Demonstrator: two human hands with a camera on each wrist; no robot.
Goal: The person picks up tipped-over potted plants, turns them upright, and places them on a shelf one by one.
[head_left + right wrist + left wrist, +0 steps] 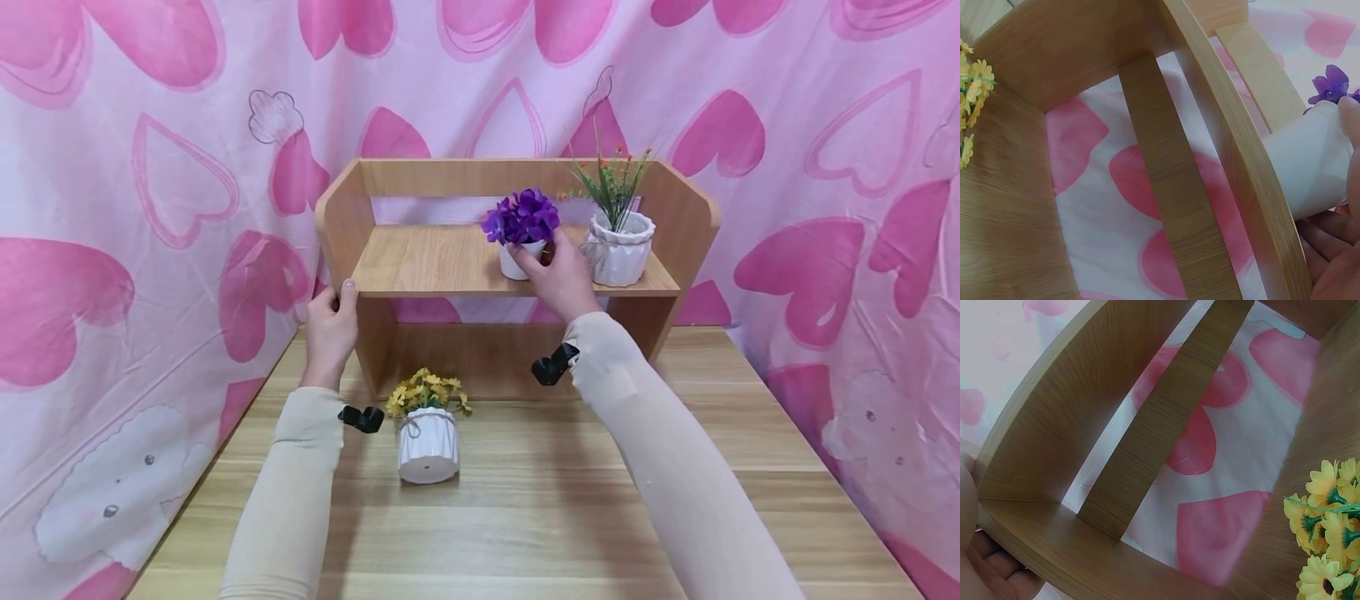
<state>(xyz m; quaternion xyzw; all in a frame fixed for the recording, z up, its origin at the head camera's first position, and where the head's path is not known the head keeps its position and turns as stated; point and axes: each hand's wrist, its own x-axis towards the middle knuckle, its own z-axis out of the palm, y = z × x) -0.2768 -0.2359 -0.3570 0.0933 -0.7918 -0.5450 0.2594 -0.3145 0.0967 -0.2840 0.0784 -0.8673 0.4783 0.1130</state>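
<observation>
My right hand (562, 277) grips a small white pot (517, 262) of purple flowers (522, 216) on the upper board of a wooden shelf (423, 258). In the right wrist view the thumb lies along the white pot (1310, 162), with the fingers curled beneath it. My left hand (330, 329) holds the shelf's left side at the upper board's front corner; its fingers (1000, 565) curl round the wood in the left wrist view. To the right of the purple flowers stands a white ribbed pot (621, 254) with grass and small orange flowers (615, 187).
A white pot (427, 446) of yellow flowers (427, 392) lies tilted on the wooden table (495, 533) in front of the shelf, between my forearms. A curtain (187, 333) with pink hearts hangs behind and on both sides.
</observation>
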